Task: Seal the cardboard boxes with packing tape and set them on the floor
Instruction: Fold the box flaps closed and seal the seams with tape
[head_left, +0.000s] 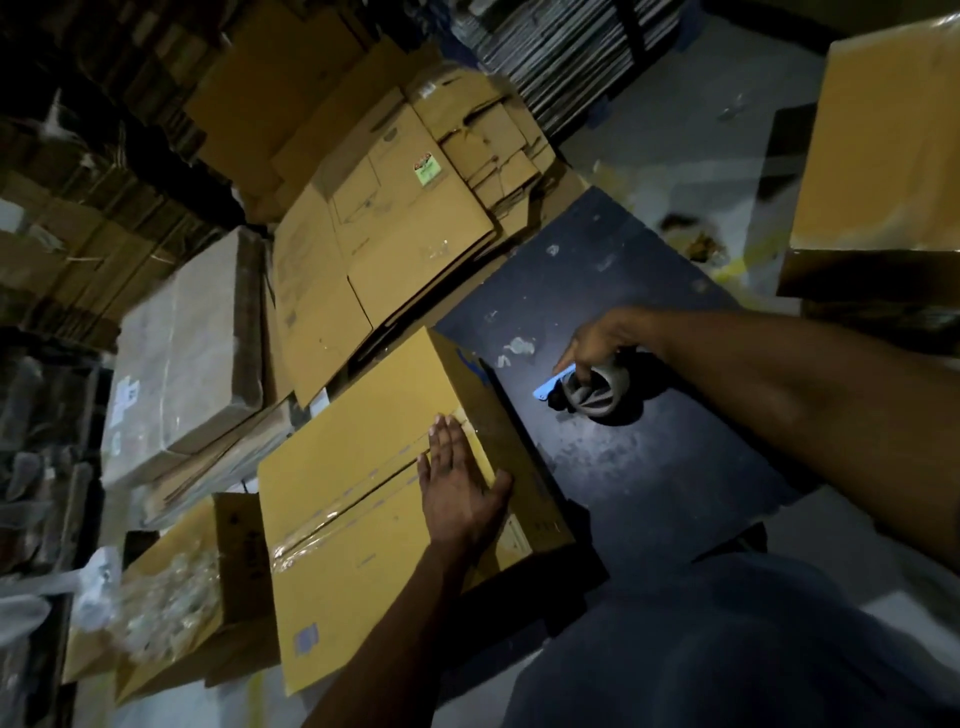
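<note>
Open box (171, 587): seen at the far left, clear wrapping inside.
Cardboard box (374, 519): laid on the dark table's (649, 467) left edge, seam taped.
Left hand (460, 480): pressed flat on the taped seam, fingers straight.
Right hand (605, 345): curled around the tape dispenser (587, 392), which is rested on the table.

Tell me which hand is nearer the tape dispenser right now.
Right. The right hand grips the tape dispenser on the dark table. The left hand lies flat on the taped cardboard box, apart from the dispenser.
</note>
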